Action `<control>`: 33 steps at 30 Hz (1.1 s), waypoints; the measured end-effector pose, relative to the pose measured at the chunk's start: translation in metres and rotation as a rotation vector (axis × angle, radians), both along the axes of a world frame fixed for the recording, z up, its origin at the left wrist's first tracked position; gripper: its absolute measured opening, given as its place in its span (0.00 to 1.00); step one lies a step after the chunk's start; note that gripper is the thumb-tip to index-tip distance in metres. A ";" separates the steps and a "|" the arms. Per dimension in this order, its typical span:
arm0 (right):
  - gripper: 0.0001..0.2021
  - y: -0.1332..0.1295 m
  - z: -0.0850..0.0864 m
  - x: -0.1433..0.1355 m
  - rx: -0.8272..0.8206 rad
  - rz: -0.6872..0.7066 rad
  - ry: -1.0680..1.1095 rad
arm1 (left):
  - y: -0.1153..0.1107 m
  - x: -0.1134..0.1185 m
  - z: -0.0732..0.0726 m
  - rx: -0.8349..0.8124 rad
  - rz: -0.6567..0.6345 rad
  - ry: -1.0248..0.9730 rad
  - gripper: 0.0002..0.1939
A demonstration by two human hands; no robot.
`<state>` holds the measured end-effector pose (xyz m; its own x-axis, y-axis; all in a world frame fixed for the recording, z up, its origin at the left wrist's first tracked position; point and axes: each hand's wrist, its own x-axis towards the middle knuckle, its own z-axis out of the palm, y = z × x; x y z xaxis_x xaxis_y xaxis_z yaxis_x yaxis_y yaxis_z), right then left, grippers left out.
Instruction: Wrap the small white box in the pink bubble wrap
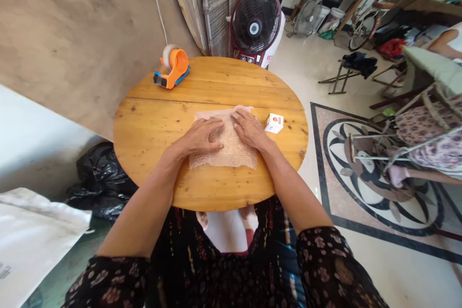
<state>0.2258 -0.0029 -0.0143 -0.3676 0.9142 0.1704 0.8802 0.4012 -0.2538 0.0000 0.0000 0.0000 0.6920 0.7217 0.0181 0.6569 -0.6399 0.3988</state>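
Observation:
A sheet of clear bubble wrap (231, 151) lies flat on the round wooden table (216, 192). My left hand (202, 135) rests on its left part, palm down, with the thumb held away from the fingers. On the upper right part lies my right hand (250, 128), its fingers spread over the wrap. Neither hand grips anything. Just right of my right hand, apart from the wrap, stands a small white box (274, 123) with a red mark. An orange tape dispenser (177, 68) with a roll of tape sits at the table's back left.
Behind the table stands a fan (255, 26). Black plastic bags (104, 178) lie on the floor at the left, near a white sack (36, 240). At the right are a stool (341, 77), a bicycle (363, 26) and other people, partly visible.

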 end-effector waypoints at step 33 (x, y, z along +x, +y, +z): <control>0.21 -0.010 0.008 0.006 0.037 -0.058 0.167 | 0.001 -0.001 -0.006 -0.010 0.067 -0.107 0.56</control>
<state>0.2316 -0.0130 -0.0059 -0.2777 0.9252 0.2587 0.8490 0.3623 -0.3846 -0.0008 0.0014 -0.0056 0.6368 0.7667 0.0817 0.6516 -0.5917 0.4746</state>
